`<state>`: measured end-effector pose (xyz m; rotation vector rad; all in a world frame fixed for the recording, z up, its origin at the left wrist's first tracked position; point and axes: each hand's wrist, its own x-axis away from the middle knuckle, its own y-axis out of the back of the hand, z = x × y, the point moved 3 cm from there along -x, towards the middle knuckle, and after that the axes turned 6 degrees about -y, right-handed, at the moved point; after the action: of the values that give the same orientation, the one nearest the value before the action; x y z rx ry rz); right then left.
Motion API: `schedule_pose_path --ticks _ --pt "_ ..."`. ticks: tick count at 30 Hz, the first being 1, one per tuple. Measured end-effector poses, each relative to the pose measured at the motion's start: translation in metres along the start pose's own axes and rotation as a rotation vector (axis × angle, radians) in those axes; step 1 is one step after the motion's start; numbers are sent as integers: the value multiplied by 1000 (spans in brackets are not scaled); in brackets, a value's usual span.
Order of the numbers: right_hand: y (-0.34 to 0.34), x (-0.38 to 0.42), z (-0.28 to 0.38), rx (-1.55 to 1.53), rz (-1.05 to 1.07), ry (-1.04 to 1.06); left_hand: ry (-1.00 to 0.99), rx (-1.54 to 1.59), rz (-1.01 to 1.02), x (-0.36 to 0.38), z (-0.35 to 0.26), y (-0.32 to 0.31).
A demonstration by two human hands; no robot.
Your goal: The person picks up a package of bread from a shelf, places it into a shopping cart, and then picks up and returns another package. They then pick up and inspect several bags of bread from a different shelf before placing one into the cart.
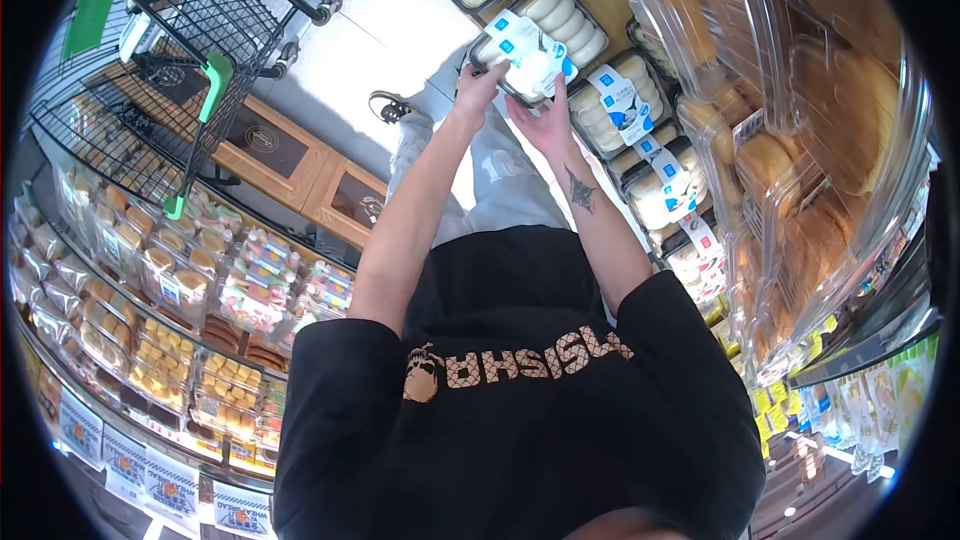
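A clear-lidded black tray pack of white buns (pixel 540 58) with a blue-and-white label is held up in front of my legs, tilted, over the shelf edge. My left hand (pixel 480 90) grips its left end, thumb on top. My right hand (pixel 542 124) is at its near edge, palm turned up, with fingers against the pack's right side and underneath; some fingertips are hidden. Just beyond lies another pack of white buns (pixel 565 22) on the wooden shelf. Right of my hands sits a labelled bun pack (pixel 622 105), close to my right wrist.
More bun packs (pixel 668 185) line the shelf on the right, beside tall clear plastic bread cases (pixel 810 130). A black wire shopping cart (pixel 190 30) with green parts stands at the upper left. Packaged pastries (pixel 160 340) fill the curved display on the left.
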<state>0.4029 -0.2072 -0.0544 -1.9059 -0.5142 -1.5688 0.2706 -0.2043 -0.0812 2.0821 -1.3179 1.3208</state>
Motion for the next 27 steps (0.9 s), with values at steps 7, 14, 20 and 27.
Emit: schedule_pose_path --ticks 7,14,20,27 --pt "-30 -4 19 93 32 26 -32 -8 -22 -15 -25 -21" --pt "-36 -11 31 148 52 36 -91 -66 -6 -23 -39 -26" --pt "-11 -8 4 372 82 -60 -166 -217 4 -15 -17 9" --pt "-8 48 -25 1015 174 36 -188 -161 -13 81 -13 92"
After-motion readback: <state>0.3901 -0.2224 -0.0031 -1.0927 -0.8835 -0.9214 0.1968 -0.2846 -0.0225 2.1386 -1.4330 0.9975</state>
